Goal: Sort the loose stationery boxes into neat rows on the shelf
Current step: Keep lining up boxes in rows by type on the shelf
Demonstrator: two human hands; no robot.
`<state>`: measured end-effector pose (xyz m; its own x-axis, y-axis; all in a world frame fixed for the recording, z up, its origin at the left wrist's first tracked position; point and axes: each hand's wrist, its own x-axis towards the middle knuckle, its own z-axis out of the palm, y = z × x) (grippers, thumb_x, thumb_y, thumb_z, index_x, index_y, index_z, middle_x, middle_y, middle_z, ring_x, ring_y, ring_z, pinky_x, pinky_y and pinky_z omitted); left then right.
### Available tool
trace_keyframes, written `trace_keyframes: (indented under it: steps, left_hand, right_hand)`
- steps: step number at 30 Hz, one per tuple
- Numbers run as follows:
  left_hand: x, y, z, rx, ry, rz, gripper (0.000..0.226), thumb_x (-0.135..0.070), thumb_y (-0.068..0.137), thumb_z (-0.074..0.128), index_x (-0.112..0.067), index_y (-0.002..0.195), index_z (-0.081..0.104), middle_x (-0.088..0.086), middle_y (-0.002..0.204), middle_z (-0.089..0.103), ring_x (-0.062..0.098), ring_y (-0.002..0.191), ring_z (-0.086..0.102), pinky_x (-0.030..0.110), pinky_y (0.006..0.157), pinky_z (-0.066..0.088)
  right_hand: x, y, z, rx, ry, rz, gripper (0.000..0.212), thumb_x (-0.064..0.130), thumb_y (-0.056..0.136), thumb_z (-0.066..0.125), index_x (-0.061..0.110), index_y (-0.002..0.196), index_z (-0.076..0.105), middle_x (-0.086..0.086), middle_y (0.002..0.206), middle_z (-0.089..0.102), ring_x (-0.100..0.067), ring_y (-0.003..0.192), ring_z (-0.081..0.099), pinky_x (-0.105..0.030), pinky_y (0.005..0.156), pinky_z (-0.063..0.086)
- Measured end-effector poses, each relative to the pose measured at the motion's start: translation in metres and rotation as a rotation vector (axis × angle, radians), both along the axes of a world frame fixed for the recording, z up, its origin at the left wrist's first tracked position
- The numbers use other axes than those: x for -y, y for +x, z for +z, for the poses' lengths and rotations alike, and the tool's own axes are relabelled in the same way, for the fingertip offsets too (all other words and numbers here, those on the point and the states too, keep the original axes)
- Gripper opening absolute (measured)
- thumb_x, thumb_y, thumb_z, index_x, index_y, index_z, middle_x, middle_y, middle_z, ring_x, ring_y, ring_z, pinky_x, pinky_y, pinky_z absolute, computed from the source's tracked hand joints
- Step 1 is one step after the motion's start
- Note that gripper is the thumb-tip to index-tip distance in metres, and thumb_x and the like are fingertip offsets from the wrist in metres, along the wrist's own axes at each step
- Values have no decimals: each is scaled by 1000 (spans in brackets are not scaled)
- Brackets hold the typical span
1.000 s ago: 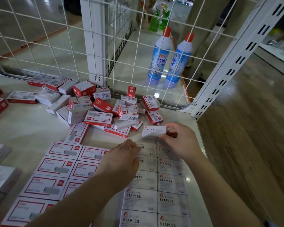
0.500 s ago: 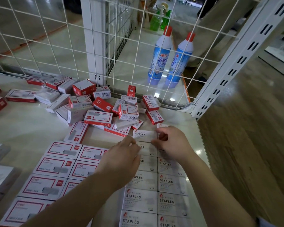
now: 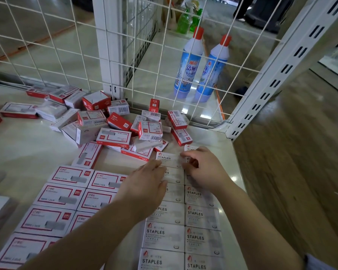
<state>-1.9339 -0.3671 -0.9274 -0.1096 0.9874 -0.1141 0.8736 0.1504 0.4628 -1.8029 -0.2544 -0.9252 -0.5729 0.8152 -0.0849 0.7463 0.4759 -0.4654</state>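
- White STAPLES box [image 3: 169, 159]: lies flat at the 12 o'clock end of the white rows, extending that column.
- Right hand [image 3: 205, 169]: fingers curled on its right end, steering.
- Left hand [image 3: 144, 184]: fingertips flat, squaring it.
- Loose red-and-white boxes [image 3: 113, 125]: heaped at 11 o'clock, unsorted.

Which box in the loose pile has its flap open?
The red-and-white box at the pile's back, beside the white post; its top flap is open, the others are shut.

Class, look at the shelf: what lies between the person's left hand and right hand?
In the head view, a white STAPLES box lies between the left hand and the right hand, at the far end of the left STAPLES row.
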Motion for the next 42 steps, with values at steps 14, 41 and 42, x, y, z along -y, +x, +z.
trace_keyframes:
  steps: [14,41,42]
  left_hand:
    - [2,2,-1,16,19,16,41,-33,99,33,-21,138,38,-11,149,23,10,128,38,25,103,32]
    - [-6,2,-3,-40,57,-19,43,-33,100,29,-25,142,32,-11,149,26,6,135,24,24,113,20]
    - [-6,2,-2,-38,63,-22,43,-33,100,29,-25,142,32,-11,149,25,6,135,24,24,113,19]
  right_hand:
    - [0,-1,-6,-8,104,100,30,12,90,56,10,119,62,-6,119,53,-21,112,46,-18,90,30]
    - [-3,8,-12,-21,176,-67,25,18,93,47,9,111,63,-4,114,55,-18,108,46,-25,84,36]
    - [-3,7,-12,-24,171,-69,24,18,93,47,10,110,63,-3,113,55,-18,107,47,-25,84,36]
